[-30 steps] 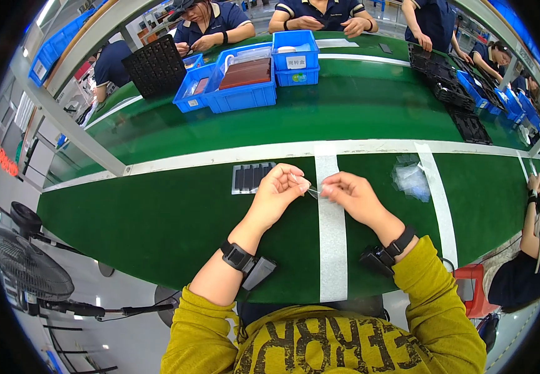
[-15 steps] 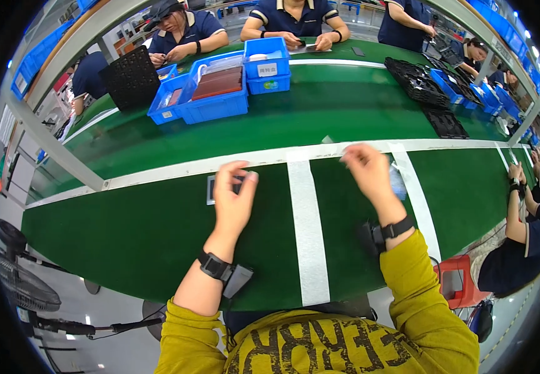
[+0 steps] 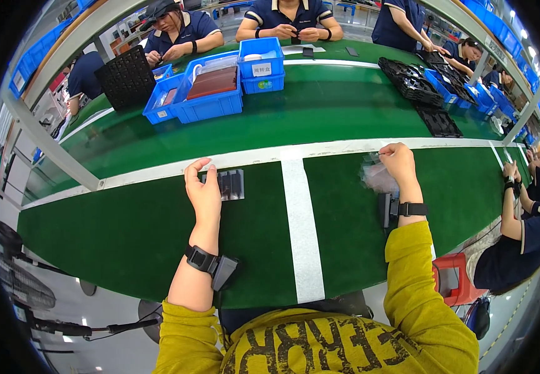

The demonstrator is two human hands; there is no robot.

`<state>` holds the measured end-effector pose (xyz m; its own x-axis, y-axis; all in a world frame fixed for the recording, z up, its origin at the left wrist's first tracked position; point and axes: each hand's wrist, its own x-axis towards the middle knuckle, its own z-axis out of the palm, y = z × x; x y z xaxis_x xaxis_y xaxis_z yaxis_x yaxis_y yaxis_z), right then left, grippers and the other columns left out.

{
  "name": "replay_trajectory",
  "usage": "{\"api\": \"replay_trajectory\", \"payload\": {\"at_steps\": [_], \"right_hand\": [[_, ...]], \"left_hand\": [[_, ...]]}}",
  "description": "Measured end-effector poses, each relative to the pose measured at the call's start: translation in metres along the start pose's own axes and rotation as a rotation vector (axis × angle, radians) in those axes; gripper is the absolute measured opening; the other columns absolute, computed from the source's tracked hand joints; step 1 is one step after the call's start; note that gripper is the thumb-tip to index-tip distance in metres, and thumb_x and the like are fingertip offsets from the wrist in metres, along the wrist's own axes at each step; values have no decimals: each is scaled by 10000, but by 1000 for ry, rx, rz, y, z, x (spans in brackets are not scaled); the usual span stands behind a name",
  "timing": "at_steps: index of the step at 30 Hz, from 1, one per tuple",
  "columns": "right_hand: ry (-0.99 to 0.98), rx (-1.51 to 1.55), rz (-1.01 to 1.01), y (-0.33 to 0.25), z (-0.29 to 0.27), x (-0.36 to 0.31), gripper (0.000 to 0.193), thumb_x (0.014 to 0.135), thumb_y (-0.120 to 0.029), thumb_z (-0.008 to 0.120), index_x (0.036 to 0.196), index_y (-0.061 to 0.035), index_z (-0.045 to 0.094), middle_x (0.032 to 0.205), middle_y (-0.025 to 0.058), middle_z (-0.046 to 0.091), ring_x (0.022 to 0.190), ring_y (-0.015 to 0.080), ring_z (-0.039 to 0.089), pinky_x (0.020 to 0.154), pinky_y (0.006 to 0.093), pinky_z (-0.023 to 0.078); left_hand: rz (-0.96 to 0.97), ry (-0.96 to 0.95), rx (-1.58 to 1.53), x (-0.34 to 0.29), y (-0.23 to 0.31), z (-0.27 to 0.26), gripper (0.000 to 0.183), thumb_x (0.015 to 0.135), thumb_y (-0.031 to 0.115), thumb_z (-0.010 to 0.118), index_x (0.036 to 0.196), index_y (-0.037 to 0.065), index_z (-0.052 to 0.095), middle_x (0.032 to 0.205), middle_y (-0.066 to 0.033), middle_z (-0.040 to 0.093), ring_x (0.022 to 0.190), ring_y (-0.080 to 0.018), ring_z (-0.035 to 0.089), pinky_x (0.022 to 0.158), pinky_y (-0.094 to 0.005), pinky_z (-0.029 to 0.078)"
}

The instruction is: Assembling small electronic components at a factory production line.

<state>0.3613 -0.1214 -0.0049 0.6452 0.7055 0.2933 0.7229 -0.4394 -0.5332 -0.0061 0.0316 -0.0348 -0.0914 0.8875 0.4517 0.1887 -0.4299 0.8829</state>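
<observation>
My left hand is at the left, its thumb and forefinger apart and nothing visible between them. It partly covers a clear sheet bearing several dark strips, which lies on the green surface just under the white rail. Farther right, my right hand reaches onto a loose pile of clear plastic bags. Its fingertips are pinched together at the pile's upper edge, on what looks like a bag. Both wrists wear black straps with dark boxes attached.
A white strip divides the green work surface. Past the white rail stand blue bins, one with brown sheets, and black trays. People work opposite and at right. Posts rise at the sides; a red stool stands at right.
My right hand has moved right, onto the clear plastic bags, and its fingers have closed. My left hand has shifted left, uncovering more of the sheet with dark strips.
</observation>
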Motion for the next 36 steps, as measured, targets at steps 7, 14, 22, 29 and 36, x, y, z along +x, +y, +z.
{"api": "replay_trajectory", "payload": {"at_steps": [7, 14, 22, 29, 36], "right_hand": [[107, 4, -237, 4, 14, 5, 220, 709, -23, 566, 912, -52, 647, 1036, 141, 591, 1040, 305, 509, 889, 358, 410], [-40, 81, -334, 14, 33, 3, 296, 805, -44, 488, 1078, -86, 596, 1218, 125, 524, 1182, 298, 436, 1013, 492, 280], [-52, -100, -260, -11, 14, -6, 214, 820, -207, 524, 861, -69, 681, 839, 121, 656, 816, 318, 605, 1014, 487, 268], [-2, -52, -192, -20, 9, -4, 230, 803, -224, 570, 782, -18, 669, 744, 171, 635, 690, 338, 608, 906, 409, 410], [215, 188, -245, -21, 15, -4, 219, 803, -183, 590, 756, 26, 637, 720, 182, 630, 693, 326, 614, 654, 358, 477]], "left_hand": [[-67, -13, 195, 4, -10, -3, 162, 801, 81, 575, 962, 62, 565, 1034, -79, 531, 1017, -244, 495, 922, -336, 348], [-128, -149, 384, 3, -2, -3, 192, 816, 116, 538, 1007, 108, 557, 1069, -65, 525, 1026, -243, 478, 939, -373, 299], [-112, -168, 438, 2, -7, -3, 192, 822, 98, 513, 1009, 100, 554, 1063, -61, 530, 999, -236, 488, 933, -378, 293], [-20, -40, 167, 7, -17, -8, 145, 797, 9, 510, 933, 14, 562, 968, -99, 564, 940, -254, 542, 838, -332, 416], [114, -16, 203, 4, 0, -4, 127, 795, 4, 526, 914, 8, 569, 925, -96, 571, 868, -220, 557, 801, -318, 430]]}}
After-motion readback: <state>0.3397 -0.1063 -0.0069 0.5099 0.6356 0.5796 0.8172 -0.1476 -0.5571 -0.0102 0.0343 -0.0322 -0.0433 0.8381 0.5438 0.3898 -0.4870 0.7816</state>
